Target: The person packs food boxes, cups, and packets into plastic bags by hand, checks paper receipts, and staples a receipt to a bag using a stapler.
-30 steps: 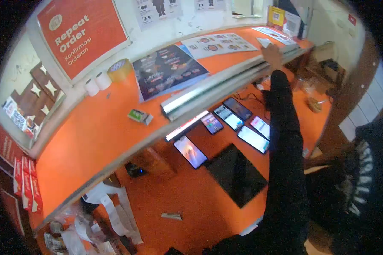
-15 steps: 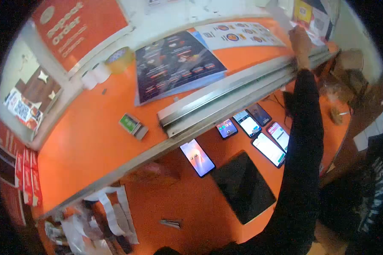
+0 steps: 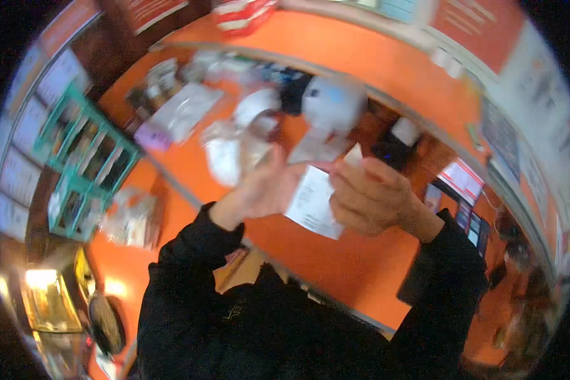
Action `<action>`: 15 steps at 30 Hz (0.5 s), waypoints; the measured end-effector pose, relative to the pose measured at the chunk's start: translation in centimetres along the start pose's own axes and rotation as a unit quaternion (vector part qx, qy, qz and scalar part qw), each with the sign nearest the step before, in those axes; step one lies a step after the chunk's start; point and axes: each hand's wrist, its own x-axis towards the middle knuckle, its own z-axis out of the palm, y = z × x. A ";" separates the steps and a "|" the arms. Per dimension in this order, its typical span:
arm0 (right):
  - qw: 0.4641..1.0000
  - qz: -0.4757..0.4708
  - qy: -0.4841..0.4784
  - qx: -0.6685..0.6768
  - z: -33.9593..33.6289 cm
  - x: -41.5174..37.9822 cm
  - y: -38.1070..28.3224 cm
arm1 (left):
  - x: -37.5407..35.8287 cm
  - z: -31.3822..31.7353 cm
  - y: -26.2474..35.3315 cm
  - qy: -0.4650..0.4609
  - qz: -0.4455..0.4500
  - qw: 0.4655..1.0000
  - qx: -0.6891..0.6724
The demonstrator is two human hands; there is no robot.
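Note:
A white paper slip with printed text (image 3: pixel 313 201) hangs between my two hands at the centre of the view. My right hand (image 3: pixel 373 196) is curled round its right side, and a white corner of paper (image 3: pixel 353 156) sticks up above the fingers. My left hand (image 3: pixel 263 190) lies along the slip's left edge, blurred, with its fingers spread. Whether the left palm supports the slip cannot be made out.
An orange counter (image 3: pixel 354 266) lies below the hands. Plastic bags (image 3: pixel 180 114) and a white rounded device (image 3: pixel 334 104) stand beyond. At left is a teal rack (image 3: pixel 88 152); at right, a lit screen (image 3: pixel 462 180) and a dark tablet (image 3: pixel 418 278).
The view has swung left along the counter. My right hand has come from the upper shelf to the centre and now holds a paper slip. My left hand has come into view.

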 end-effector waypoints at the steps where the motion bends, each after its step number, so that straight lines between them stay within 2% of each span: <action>1: 0.998 -0.006 0.031 0.047 1.1 2.0 0.1 | -2.5 0.5 -0.2 0.022 0.049 0.994 0.090; 2: 0.997 -0.025 0.044 0.066 1.7 4.0 -0.8 | -5.7 1.4 -0.4 0.048 0.093 0.978 0.180; 3: 0.991 0.014 0.089 0.095 2.5 5.9 -1.8 | -9.3 2.5 0.3 0.091 0.093 0.970 0.207; 4: 0.982 0.051 0.132 0.125 3.4 8.1 -2.9 | -12.4 3.7 0.8 0.194 0.151 0.901 0.358; 6: 0.949 0.073 0.184 0.245 3.8 14.3 -5.6 | -19.3 4.4 0.4 0.386 0.270 0.778 0.416; 7: 0.922 0.088 0.236 0.294 4.6 17.0 -7.6 | -22.2 5.3 0.0 0.390 0.299 0.802 0.339; 8: 0.892 0.097 0.281 0.342 5.6 21.1 -10.2 | -26.3 5.4 -0.6 0.413 0.318 0.784 0.337; 10: 0.803 0.113 0.336 0.480 7.8 28.5 -15.0 | -33.3 5.3 -1.8 0.366 0.357 0.756 0.410; 11: 0.784 0.112 0.327 0.516 9.2 31.5 -17.4 | -36.8 6.4 -3.1 0.392 0.332 0.762 0.394; 12: 0.774 0.087 0.324 0.537 10.3 34.7 -20.3 | -40.2 7.0 -4.6 0.416 0.349 0.745 0.388; 13: 0.716 0.088 0.320 0.614 11.0 37.6 -23.0 | -42.8 7.7 -6.1 0.458 0.352 0.746 0.332; 14: 0.632 0.107 0.334 0.691 9.6 33.4 -16.0 | -33.8 11.4 -4.5 0.511 0.326 0.741 0.289; 15: 0.586 0.094 0.298 0.747 10.3 40.2 -24.6 | -42.7 10.4 -8.3 0.508 0.412 0.711 0.257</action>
